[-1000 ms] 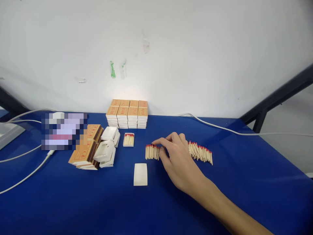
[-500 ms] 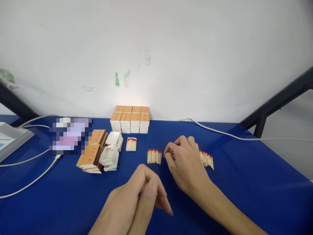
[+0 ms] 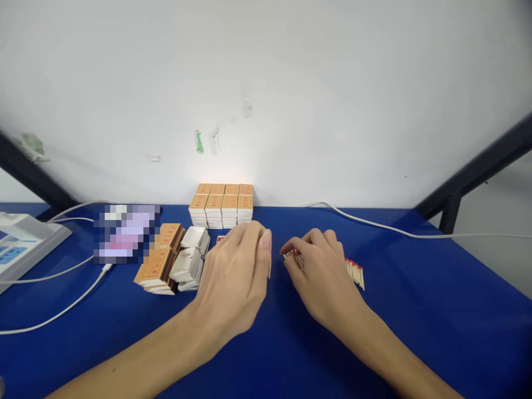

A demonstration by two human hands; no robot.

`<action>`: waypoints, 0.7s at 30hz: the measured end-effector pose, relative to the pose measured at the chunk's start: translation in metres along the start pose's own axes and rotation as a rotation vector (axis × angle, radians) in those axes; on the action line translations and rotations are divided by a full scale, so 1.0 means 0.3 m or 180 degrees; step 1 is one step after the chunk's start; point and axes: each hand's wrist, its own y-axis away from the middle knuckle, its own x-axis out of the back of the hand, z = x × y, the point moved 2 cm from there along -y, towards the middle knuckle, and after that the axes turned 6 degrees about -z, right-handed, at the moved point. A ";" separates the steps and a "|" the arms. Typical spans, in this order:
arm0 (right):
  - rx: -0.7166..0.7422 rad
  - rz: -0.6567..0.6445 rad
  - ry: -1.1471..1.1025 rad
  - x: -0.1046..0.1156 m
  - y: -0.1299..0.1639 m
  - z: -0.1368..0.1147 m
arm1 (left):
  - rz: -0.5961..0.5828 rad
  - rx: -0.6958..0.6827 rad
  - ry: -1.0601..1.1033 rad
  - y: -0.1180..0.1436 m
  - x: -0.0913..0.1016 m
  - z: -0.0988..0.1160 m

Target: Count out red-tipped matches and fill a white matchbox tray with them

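My left hand (image 3: 239, 271), back turned up and fingers bent down, hovers over or touches the left group of matches; its fingertips are hidden, and only a bit of a matchstick (image 3: 269, 270) shows at its edge. Red-tipped matches (image 3: 294, 259) lie between the thumb and curled fingers of my right hand (image 3: 322, 271). More matches (image 3: 355, 273) lie in a row on the blue table just right of that hand. Behind my left hand, a corner of an open matchbox tray (image 3: 220, 239) with red match heads peeks out.
Orange-topped matchboxes (image 3: 221, 205) stand stacked against the wall. Left of my hands are white empty trays (image 3: 185, 265) beside a pile of orange matchbox sleeves (image 3: 155, 271). A blurred-out phone (image 3: 128, 233) with a white cable (image 3: 89, 288) lies further left, near a white device (image 3: 25, 244).
My left hand has moved forward and turned, now covering the left group of matches and most of the filled tray. My right hand stays nearly in place. The view has shifted slightly.
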 end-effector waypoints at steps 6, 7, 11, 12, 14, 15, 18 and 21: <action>-0.0027 0.0178 0.0593 -0.005 -0.006 0.021 | -0.0285 -0.0614 0.0123 0.107 0.010 -0.089; -0.0010 0.0151 0.0687 -0.010 -0.004 0.019 | -0.0335 -0.0770 0.0131 0.127 0.011 -0.100; 0.0032 0.0095 0.1049 -0.026 -0.001 0.007 | -0.0330 -0.1132 0.0162 0.176 0.020 -0.116; 0.0037 0.0085 0.1105 -0.030 -0.001 0.005 | -0.0309 -0.1130 0.0237 0.180 0.024 -0.113; 0.0049 0.0067 0.1151 -0.036 -0.003 0.002 | -0.0327 -0.0953 0.0575 0.185 0.029 -0.103; 0.0051 0.0066 0.1156 -0.038 -0.004 0.001 | -0.0406 -0.0741 0.0861 0.188 0.029 -0.098; 0.0068 0.0104 0.1196 -0.042 -0.004 -0.003 | -0.0892 0.0289 0.2082 0.207 0.022 -0.082; 0.0119 0.0146 0.1249 -0.045 0.000 -0.008 | -0.1300 0.1300 0.3189 0.233 0.022 -0.065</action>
